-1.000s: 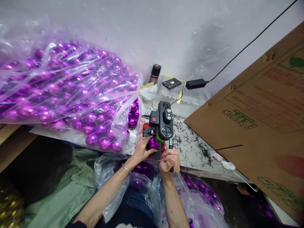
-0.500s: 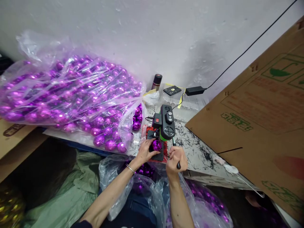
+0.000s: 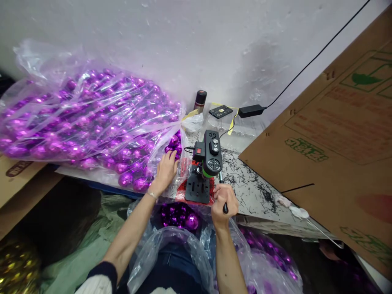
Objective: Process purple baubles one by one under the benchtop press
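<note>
My left hand (image 3: 167,166) is stretched out to the mouth of a big clear plastic bag (image 3: 92,118) full of shiny purple balls, its fingers apart and touching the balls (image 3: 174,143) at the opening. My right hand (image 3: 225,200) is closed round the black lever handle (image 3: 223,192) of a small black and green bench drill (image 3: 210,153). The drill's black base plate (image 3: 197,188) is bare. A second clear bag (image 3: 183,241) on my lap holds more purple balls (image 3: 180,215).
A large cardboard sheet (image 3: 330,143) leans at the right. By the wall stand a dark bottle (image 3: 200,100), a small black device (image 3: 221,111) and a power adapter (image 3: 251,110) with its cable. Black shavings cover the table (image 3: 245,183). Gold balls (image 3: 15,269) lie low left.
My left hand left the drill's base, where it held a purple ball, and moved left to the big bag's mouth. The base is now bare. My right hand stays on the lever.
</note>
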Demonstrator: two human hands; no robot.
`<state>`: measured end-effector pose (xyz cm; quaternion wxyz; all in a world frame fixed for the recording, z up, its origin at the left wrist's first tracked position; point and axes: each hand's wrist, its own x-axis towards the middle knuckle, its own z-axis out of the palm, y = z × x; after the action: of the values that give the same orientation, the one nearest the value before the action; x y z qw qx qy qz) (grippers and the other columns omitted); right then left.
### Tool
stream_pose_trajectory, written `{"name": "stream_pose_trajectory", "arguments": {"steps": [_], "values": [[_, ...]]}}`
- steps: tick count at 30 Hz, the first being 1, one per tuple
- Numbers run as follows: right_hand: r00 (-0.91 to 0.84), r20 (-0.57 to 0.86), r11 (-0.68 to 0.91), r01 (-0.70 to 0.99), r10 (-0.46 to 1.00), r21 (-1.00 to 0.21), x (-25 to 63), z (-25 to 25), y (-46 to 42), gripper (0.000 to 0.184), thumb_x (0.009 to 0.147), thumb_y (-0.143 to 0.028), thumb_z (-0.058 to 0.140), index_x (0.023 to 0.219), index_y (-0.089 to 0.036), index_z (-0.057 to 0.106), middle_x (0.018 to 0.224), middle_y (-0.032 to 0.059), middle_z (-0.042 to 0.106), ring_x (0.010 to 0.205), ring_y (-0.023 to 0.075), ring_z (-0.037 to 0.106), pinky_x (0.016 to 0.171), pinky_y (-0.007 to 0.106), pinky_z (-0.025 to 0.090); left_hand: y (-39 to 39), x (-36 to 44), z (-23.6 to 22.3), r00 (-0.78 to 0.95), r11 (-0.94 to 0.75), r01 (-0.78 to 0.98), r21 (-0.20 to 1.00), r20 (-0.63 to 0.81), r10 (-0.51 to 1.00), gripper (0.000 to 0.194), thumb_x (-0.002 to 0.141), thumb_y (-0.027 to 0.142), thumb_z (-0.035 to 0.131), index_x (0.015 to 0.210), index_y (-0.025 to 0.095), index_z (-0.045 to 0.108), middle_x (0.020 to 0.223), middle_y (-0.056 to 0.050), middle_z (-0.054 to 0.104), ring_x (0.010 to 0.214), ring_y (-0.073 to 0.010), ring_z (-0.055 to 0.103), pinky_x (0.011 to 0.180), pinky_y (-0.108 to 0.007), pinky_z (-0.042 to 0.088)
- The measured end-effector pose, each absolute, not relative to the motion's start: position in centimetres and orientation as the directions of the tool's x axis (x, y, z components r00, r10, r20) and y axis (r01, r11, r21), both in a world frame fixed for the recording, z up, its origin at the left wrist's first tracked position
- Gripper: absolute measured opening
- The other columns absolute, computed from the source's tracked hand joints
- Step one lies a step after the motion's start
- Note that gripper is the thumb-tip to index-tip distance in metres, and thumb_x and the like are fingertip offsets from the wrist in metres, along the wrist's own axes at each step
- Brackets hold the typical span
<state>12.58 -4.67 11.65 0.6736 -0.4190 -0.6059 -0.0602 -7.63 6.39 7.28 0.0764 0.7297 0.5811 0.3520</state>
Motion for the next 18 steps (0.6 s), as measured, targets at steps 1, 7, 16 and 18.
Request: {"name": "stream_pose_trajectory", "arguments": {"steps": [1, 7, 16, 18], "values": [[0.247, 0.872, 0.646, 0.592, 0.423, -0.482, 12.6, 11.7, -4.7, 0.038, 0.108, -0.011, 0.047, 0.072, -0.024, 0.052, 0.067, -0.0037, 0.059, 0.062, 0.0132, 0.061, 0.059, 0.028, 0.045, 8.0, -7.3, 7.7, 0.065, -0.230, 0.849, 0.475, 0.339, 0.938, 0.040, 0.102, 0.020, 0.063, 0.141, 0.013, 0.068, 0.136, -0.025, 0.076, 0.131, -0.0396, 0.071, 0.115, -0.059, 0.055], [0.192, 0.881, 0.629, 0.635, 0.432, -0.448, 12.9, 12.3, -4.9, 0.038, 0.110, -0.014, 0.046, 0.075, -0.025, 0.052, 0.067, -0.0034, 0.059, 0.064, 0.0132, 0.062, 0.060, 0.027, 0.048, 10.8, -7.0, 9.1, 0.041, -0.097, 0.888, 0.450, 0.133, 0.990, 0.054, 0.096, 0.031, 0.076, 0.142, 0.005, 0.065, 0.129, -0.029, 0.075, 0.126, -0.0451, 0.072, 0.114, -0.061, 0.053], [0.313, 0.805, 0.557, 0.595, 0.504, -0.579, 12.2, 15.0, -4.8, 0.041, 0.112, -0.022, 0.048, 0.072, -0.024, 0.056, 0.063, -0.0034, 0.056, 0.059, 0.0126, 0.058, 0.058, 0.029, 0.045, -0.5, -7.3, 8.7, 0.142, 0.047, -0.098, 0.994, -0.033, 0.989, 0.076, 0.087, 0.066, 0.084, 0.147, 0.021, 0.070, 0.133, -0.014, 0.081, 0.126, -0.0321, 0.078, 0.111, -0.047, 0.063], [0.336, 0.789, 0.539, 0.588, 0.515, -0.603, 12.1, 15.7, -4.7, 0.043, 0.113, -0.025, 0.049, 0.070, -0.024, 0.055, 0.062, -0.0039, 0.053, 0.058, 0.0121, 0.057, 0.058, 0.029, 0.044, -2.5, -5.9, 6.7, 0.193, 0.172, -0.179, 0.969, -0.137, 0.972, 0.075, 0.084, 0.065, 0.087, 0.143, 0.022, 0.071, 0.132, -0.014, 0.082, 0.124, -0.0325, 0.079, 0.107, -0.046, 0.066]]}}
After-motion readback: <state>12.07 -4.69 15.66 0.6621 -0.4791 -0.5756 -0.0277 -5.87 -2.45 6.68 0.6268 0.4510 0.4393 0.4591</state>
